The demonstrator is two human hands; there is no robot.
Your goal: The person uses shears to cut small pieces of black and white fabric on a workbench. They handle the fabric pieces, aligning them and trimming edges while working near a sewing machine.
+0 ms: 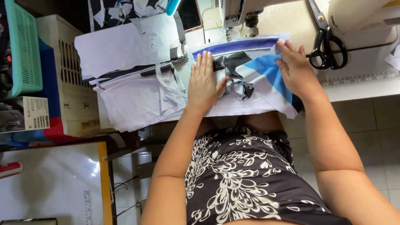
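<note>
My left hand (203, 81) lies flat and open on the printed fabric piece (250, 75), and my right hand (295, 68) presses its far right edge with fingers spread; neither grips anything. The piece, white with blue and black patches and a purple band, sits on the desk (362, 85) just near the sewing machine (239, 14). The bunched folds between my hands could feed in creased, I judge, and fingertips this near the needle could get caught. I count one machine, one pair of black-handled scissors (327, 39) at the right, one stack of cut fabric (133, 79) at the left, one green basket (23, 46).
</note>
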